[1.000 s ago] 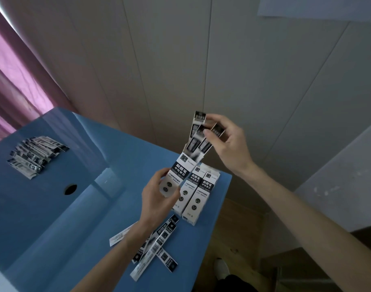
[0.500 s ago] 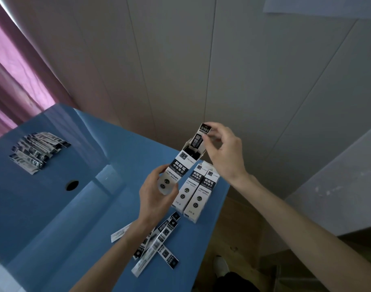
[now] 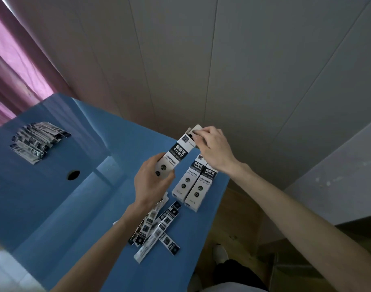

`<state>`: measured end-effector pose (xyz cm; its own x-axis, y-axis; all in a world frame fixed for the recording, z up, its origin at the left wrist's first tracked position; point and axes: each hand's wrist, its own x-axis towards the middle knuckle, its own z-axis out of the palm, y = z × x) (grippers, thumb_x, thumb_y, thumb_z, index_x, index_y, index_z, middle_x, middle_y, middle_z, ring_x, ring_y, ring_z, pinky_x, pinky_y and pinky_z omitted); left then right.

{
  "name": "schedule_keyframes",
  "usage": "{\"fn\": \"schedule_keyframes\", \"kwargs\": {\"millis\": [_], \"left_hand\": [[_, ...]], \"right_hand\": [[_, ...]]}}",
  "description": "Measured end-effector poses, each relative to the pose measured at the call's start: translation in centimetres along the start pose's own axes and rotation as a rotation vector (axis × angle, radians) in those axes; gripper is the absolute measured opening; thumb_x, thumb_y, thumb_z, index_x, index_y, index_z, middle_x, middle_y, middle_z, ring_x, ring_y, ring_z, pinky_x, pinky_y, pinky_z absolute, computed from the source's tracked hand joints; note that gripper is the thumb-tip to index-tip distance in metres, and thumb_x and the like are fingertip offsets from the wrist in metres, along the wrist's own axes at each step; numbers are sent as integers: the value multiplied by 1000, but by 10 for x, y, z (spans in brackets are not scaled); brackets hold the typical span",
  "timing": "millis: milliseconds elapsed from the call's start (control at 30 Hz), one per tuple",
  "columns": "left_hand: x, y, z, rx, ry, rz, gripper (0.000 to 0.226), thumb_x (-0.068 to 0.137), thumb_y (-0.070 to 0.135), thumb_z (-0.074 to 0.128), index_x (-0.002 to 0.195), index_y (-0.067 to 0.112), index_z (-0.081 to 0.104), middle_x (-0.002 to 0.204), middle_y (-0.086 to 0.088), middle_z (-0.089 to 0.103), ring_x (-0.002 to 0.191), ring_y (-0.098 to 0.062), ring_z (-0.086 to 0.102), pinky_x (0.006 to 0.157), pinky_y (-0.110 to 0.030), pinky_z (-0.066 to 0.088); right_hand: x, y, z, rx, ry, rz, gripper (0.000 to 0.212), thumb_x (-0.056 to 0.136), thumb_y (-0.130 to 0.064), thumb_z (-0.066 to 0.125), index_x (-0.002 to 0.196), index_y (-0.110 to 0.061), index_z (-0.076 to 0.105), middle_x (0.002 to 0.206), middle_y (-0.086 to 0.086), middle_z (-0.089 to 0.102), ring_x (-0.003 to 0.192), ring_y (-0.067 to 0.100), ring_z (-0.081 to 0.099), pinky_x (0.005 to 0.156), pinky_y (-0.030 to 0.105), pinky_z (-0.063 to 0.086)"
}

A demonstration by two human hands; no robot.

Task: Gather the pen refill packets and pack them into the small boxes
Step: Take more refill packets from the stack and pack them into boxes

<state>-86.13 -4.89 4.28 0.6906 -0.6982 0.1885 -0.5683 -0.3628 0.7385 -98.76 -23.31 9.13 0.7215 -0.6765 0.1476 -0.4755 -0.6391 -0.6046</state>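
- Since half a second ago, the refill packets no longer stick out of the held box; they are now out of sight, and the right hand has come down to the box's top end.
- Left hand grips the lower end of this box, fingers curled around it, and holds it tilted above the blue table.
- Right-hand fingers pinch the open top flap.
- Two more boxes lie side by side near the table's right edge.
- Loose refill packets lie under the left wrist.
- Another pile of packets lies well apart, far left, near a round hole.
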Motion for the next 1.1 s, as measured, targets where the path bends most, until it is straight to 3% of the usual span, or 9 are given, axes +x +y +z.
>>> {"fn": "schedule_keyframes", "kwargs": {"millis": [100, 267, 400, 500, 633, 800, 1000, 1100], "left_hand": [[11, -4, 2, 60, -44, -50, 43, 80, 41, 74, 121, 38, 61, 98, 20, 68, 85, -4, 64, 72, -39, 59], [43, -21, 16, 224, -242, -124, 35, 82, 56, 71, 111, 38, 63, 94, 18, 71, 78, -4, 68, 72, -37, 60], [56, -40, 28, 335, -389, -160, 33, 93, 57, 62, 112, 29, 62, 95, 7, 71, 88, -18, 68, 73, -37, 56], [54, -50, 31, 310, -407, -177, 33, 98, 55, 57, 109, 25, 60, 95, 4, 69, 94, -25, 67, 70, -35, 49], [52, -56, 34, 190, -401, -238, 57, 101, 53, 54, 144, 16, 52, 136, -3, 64, 122, -28, 61, 101, -44, 50], [52, -46, 34, -84, -461, -289, 56, 106, 35, 53, 154, 9, 41, 152, -8, 52, 136, -26, 52, 110, -38, 42], [31, -67, -4, 284, -443, -146, 65, 97, 53, 61, 150, 18, 44, 154, -2, 45, 130, -20, 54, 104, -40, 48], [5, -80, -25, 474, -464, -165, 85, 85, 69, 66, 150, 19, 43, 156, 0, 40, 133, -23, 50, 106, -47, 48]], "right_hand": [[0, 12, 15, 84, -68, 84, 49, 109, -46, 40, 145, -16, 53, 145, 5, 51, 136, 20, 44, 114, 41, 37], [-19, 36, 51, 154, -115, 201, 44, 108, -39, 48, 143, -13, 54, 148, 5, 51, 139, 20, 45, 112, 34, 34], [-33, 45, 77, 19, -242, 122, 41, 106, -39, 51, 138, -14, 59, 142, 3, 58, 136, 22, 47, 112, 38, 36], [-35, 47, 84, -46, -245, 49, 40, 106, -41, 51, 135, -16, 61, 139, 1, 60, 135, 21, 48, 114, 42, 36], [-37, 49, 86, -73, -244, 12, 39, 105, -38, 52, 137, -17, 60, 142, 0, 58, 137, 20, 45, 117, 45, 34], [-42, 52, 92, -111, -222, -28, 38, 104, -35, 54, 137, -19, 61, 144, -1, 55, 139, 21, 42, 118, 44, 31], [-53, 50, 91, -131, -129, -62, 39, 103, -30, 55, 140, -18, 58, 145, -1, 51, 142, 20, 36, 121, 42, 24], [-65, 43, 97, -88, -98, -144, 36, 102, -25, 56, 137, -18, 59, 145, -2, 51, 143, 19, 34, 122, 42, 25]]}}
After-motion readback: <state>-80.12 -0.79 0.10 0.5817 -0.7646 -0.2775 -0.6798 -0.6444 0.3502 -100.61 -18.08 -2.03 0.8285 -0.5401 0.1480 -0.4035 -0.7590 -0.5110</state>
